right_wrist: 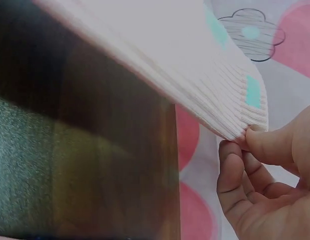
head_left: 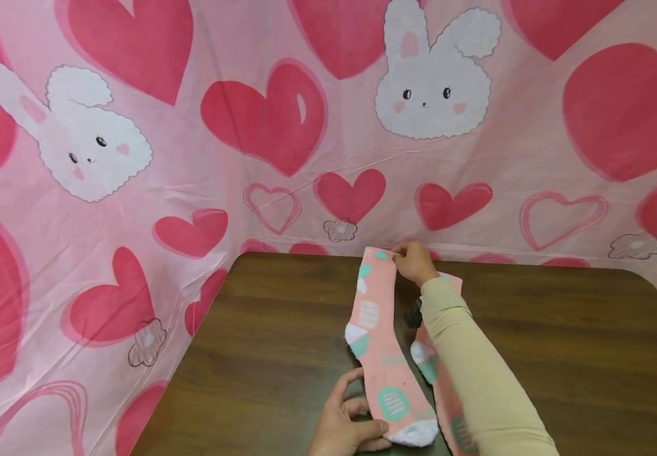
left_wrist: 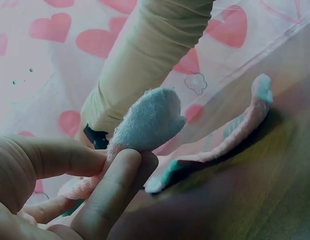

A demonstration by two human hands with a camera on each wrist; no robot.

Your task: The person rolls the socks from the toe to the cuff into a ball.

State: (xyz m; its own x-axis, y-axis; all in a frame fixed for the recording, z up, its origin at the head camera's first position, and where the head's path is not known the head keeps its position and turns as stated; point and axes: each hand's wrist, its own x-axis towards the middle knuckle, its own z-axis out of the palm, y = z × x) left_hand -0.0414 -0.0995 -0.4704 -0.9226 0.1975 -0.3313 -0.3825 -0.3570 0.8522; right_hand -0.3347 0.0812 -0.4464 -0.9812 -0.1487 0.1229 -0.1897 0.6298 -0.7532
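Note:
A long pink sock (head_left: 382, 342) with mint and white patches stretches between both hands, its cuff away from the body and its white toe near. My right hand (head_left: 416, 263) pinches a corner of the ribbed cuff; in the right wrist view the thumb and fingertips (right_wrist: 231, 167) meet on that edge. My left hand (head_left: 346, 418) holds the sock by the toe end, and the left wrist view shows its white toe (left_wrist: 147, 120) sticking up past the fingers. A matching second sock (head_left: 427, 361) lies on the table to the right, partly hidden under the right forearm.
The dark brown wooden table (head_left: 260, 329) has its far edge just behind the sock cuffs. A pink cloth (head_left: 271, 50) with hearts and rabbit faces hangs behind and to the left. The right forearm's beige sleeve (head_left: 476, 361) crosses over the second sock.

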